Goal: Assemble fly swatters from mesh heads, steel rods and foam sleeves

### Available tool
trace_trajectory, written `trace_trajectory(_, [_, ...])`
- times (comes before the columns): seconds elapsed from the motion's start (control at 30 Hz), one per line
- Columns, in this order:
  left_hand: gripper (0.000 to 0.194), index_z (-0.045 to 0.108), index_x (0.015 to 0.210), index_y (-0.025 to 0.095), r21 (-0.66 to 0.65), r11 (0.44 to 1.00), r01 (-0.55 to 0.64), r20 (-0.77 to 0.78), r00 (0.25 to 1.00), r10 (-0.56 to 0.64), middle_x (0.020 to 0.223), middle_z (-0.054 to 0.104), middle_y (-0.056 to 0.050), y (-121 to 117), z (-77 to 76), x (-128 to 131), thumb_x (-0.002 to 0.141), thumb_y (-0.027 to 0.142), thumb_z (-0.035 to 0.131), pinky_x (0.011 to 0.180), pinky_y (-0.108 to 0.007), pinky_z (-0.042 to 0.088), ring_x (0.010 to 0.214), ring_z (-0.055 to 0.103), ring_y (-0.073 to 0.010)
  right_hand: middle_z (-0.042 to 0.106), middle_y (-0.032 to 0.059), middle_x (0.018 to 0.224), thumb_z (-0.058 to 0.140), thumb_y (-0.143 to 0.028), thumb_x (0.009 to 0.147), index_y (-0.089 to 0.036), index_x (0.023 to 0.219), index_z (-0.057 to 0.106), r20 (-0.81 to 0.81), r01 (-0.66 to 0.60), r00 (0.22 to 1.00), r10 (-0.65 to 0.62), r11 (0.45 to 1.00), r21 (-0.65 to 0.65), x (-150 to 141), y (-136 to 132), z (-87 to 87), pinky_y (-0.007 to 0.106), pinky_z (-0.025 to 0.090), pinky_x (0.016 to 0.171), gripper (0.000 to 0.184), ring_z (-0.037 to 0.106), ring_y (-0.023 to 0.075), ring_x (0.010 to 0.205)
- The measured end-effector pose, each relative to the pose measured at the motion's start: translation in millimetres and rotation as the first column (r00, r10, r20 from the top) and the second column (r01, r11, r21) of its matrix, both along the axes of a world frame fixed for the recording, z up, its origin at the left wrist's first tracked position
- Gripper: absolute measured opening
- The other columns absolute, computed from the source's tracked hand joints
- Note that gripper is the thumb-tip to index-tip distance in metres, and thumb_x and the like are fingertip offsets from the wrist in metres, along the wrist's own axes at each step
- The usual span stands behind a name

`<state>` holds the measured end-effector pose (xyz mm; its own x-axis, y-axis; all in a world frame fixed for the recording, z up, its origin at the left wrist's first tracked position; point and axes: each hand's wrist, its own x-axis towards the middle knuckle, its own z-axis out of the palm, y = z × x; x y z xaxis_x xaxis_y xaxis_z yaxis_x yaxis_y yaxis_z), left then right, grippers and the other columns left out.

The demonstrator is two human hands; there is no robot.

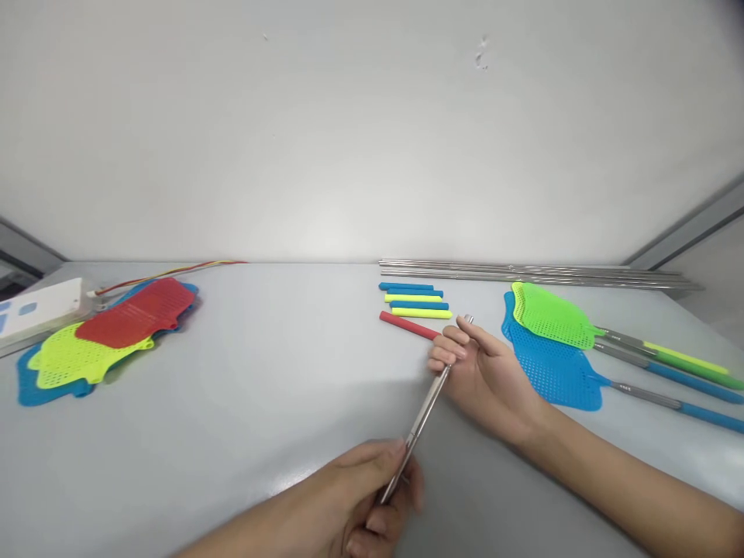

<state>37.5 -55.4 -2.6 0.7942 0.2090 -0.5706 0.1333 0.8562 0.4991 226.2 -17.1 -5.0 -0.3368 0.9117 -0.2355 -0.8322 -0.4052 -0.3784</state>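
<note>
A thin silver metal rod [427,409] slants between my two hands above the table. My left hand [377,488] is closed around its lower end, thumb on top. Higher up, my right hand [482,372] has its fingers curled over the upper part, and the rod's tip shows beside the thumb. Just behind the right hand lies a red handle sleeve [408,325], its right end hidden by the fingers. Several blue and yellow sleeves [421,313] lie in a row beyond it.
Several metal rods [523,271] lie along the wall. On the right are fly swatters with green [552,314] and blue [558,380] heads. Loose swatter heads, red [139,314] and yellow [87,356], overlap at left, beside a white box [46,306] with wires [174,271].
</note>
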Motion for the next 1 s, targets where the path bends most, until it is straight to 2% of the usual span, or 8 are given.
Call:
trace_trajectory(0.1, [0.033, 0.044, 0.076, 0.019, -0.043, 0.999, 0.002, -0.031, 1.0, -0.003, 0.052, 0.025, 0.007, 1, 0.9, 0, 0.081, 0.049, 0.032, 0.038, -0.017, 0.014, 0.039, 0.018, -0.004, 0.023, -0.0064, 0.048, 0.045, -0.023, 0.079, -0.018, 0.052, 0.029, -0.11, -0.006, 0.994, -0.008, 0.993, -0.12, 1, 0, -3.5, 0.021, 0.032, 0.046, 0.032, 0.029, 0.0073, 0.043])
trace_trajectory(0.2, [0.034, 0.041, 0.071, 0.019, -0.065, 0.998, 0.016, -0.036, 0.999, -0.018, 0.05, 0.023, 0.007, 0, 2.9, 1, 0.08, 0.051, 0.033, 0.036, -0.016, 0.012, 0.038, 0.014, -0.0041, 0.014, -0.0072, 0.045, 0.046, -0.018, 0.078, -0.019, 0.049, 0.021, -0.129, 0.005, 0.991, -0.029, 0.983, -0.184, 0, -4, -3.7, 0.021, 0.026, 0.039, 0.038, 0.021, 0.0078, 0.039])
trace_trajectory(0.4, [0.032, 0.039, 0.069, 0.019, -0.043, 0.999, 0.032, 0.012, 0.999, -0.032, 0.049, 0.023, 0.007, -10, 2.9, 4, 0.082, 0.047, 0.033, 0.036, -0.016, 0.016, 0.037, 0.018, -0.004, 0.013, -0.0082, 0.044, 0.049, -0.017, 0.075, -0.019, 0.049, 0.02, -0.101, 0.066, 0.99, -0.095, 0.964, -0.256, -10, -14, 3.1, 0.02, 0.022, 0.034, 0.039, 0.017, 0.0066, 0.036])
trace_trajectory(0.53, [0.033, 0.037, 0.066, 0.018, -0.087, 0.996, 0.016, 0.057, 0.998, -0.011, 0.046, 0.021, 0.007, -13, 1.5, 5, 0.082, 0.047, 0.032, 0.034, -0.017, 0.014, 0.035, 0.015, -0.004, 0.013, -0.0088, 0.043, 0.049, -0.013, 0.073, -0.019, 0.05, 0.02, -0.028, 0.17, 0.981, -0.19, 0.929, -0.329, -14, -19, 4.0, 0.019, 0.019, 0.03, 0.038, 0.015, 0.0056, 0.034])
trace_trajectory(0.63, [0.035, 0.035, 0.062, 0.018, -0.07, 0.997, 0.013, 0.092, 0.996, -0.007, 0.045, 0.018, 0.008, -11, 2.1, 5, 0.082, 0.047, 0.033, 0.032, -0.018, 0.008, 0.034, 0.011, -0.004, 0.014, -0.0087, 0.043, 0.05, -0.012, 0.072, -0.019, 0.049, 0.021, 0.026, 0.247, 0.968, -0.25, 0.923, -0.294, -16, -20, 8.6, 0.02, 0.019, 0.029, 0.038, 0.014, 0.0055, 0.034])
trace_trajectory(0.77, [0.033, 0.035, 0.062, 0.018, -0.013, 1.0, -0.013, 0.144, 0.989, 0.014, 0.047, 0.017, 0.007, -10, 3.8, 4, 0.082, 0.044, 0.035, 0.033, -0.019, 0.005, 0.035, 0.01, -0.0043, 0.015, -0.0085, 0.043, 0.052, -0.013, 0.071, -0.019, 0.05, 0.023, 0.083, 0.282, 0.959, -0.27, 0.937, -0.206, -22, -20, 18.8, 0.021, 0.018, 0.03, 0.037, 0.014, 0.0056, 0.035])
trace_trajectory(1.0, [0.031, 0.036, 0.063, 0.018, -0.032, 0.999, -0.036, 0.193, 0.98, 0.042, 0.046, 0.018, 0.007, -15, 3.3, 3, 0.083, 0.041, 0.033, 0.033, -0.018, 0.009, 0.036, 0.009, -0.0046, 0.01, -0.0088, 0.044, 0.052, -0.016, 0.071, -0.02, 0.049, 0.022, 0.121, 0.261, 0.964, -0.238, 0.935, -0.239, -36, -25, 21.3, 0.021, 0.013, 0.029, 0.038, 0.01, 0.0053, 0.035])
